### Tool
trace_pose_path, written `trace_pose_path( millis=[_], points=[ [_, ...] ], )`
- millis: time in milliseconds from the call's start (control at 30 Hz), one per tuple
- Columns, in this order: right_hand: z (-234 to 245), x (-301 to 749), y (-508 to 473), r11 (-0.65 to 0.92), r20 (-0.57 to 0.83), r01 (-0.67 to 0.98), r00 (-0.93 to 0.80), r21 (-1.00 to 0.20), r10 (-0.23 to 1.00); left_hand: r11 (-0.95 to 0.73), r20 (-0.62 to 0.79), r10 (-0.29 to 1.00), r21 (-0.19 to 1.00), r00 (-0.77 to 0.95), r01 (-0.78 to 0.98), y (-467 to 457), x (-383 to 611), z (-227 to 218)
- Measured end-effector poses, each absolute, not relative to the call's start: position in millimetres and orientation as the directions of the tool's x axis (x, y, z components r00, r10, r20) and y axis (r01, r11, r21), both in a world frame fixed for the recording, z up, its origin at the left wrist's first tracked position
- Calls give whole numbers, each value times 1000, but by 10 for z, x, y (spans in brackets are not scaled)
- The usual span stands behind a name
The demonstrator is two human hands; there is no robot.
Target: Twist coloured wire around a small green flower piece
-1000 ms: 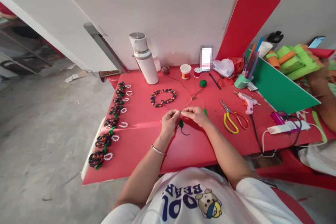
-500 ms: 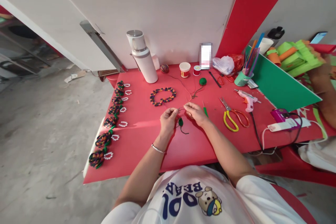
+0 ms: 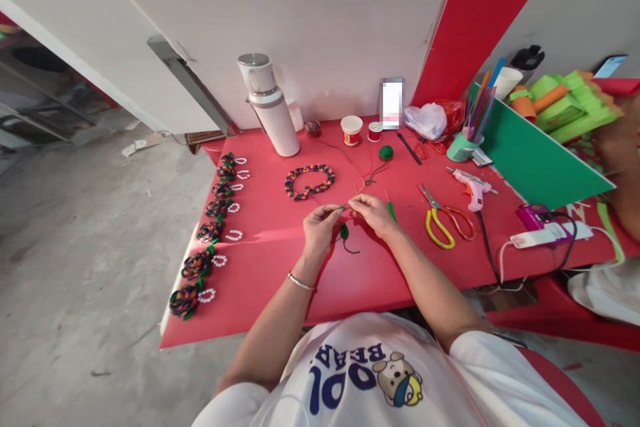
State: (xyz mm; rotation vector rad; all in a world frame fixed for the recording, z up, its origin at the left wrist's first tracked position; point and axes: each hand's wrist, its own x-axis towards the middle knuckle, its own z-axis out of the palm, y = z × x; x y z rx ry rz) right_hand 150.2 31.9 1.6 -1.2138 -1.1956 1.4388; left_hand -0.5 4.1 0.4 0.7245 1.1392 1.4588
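- The left hand [image 3: 320, 228] pinches a thin strand [image 3: 345, 207] between thumb and fingertips, above the near middle of the red table [image 3: 265, 280]
- The right hand [image 3: 374, 215] pinches at the same strand just to the right, fingertips very near the left hand's; the fine work between them is too small to make out
- A small green piece [image 3: 344, 231] with a dark tail shows just on the near side of the fingertips; whether it hangs from the strand or lies on the table, I cannot tell
- On the far side of the left hand lies a braided multicoloured loop [image 3: 300, 196], apart from the fingers
- To the right of the right hand lies a green-handled tool [image 3: 391, 211], and farther right the scissors [image 3: 438, 233], blades slightly apart, with one yellow and one red handle
- Beyond the hands are a green yarn ball [image 3: 386, 153], a multicoloured yarn ball [image 3: 313, 129], a paper cup [image 3: 352, 132] and a thread spool [image 3: 375, 132]
- Along the table's left edge runs a row of dark multicoloured rosettes [image 3: 207, 232], with white bead loops [image 3: 220, 261] just to their right
- A white flask [image 3: 277, 121] stands at the far left of the table; a pink glue gun [image 3: 473, 188] lies toward the right, on the far side of a white power strip [image 3: 527, 239]
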Motion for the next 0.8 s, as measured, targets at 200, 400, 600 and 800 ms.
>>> trace_pose_path(
  millis=[200,400,600,800],
  points=[
    [-40,1477,322,-116,-102,-73,-177,-991,979,-1,-91,967,934,-239,-358,38,11,23],
    [-68,1487,325,-62,-61,-4,-146,-998,987,39,-91,979,963,-185,-266,2,18,53],
    [-24,1531,306,-3,-12,68,-137,-998,991,216,-225,974,958,-26,-190,-40,-25,83],
    [60,1552,269,88,56,181,-178,-980,982,223,-215,969,973,117,-56,12,-92,59]
  ],
)
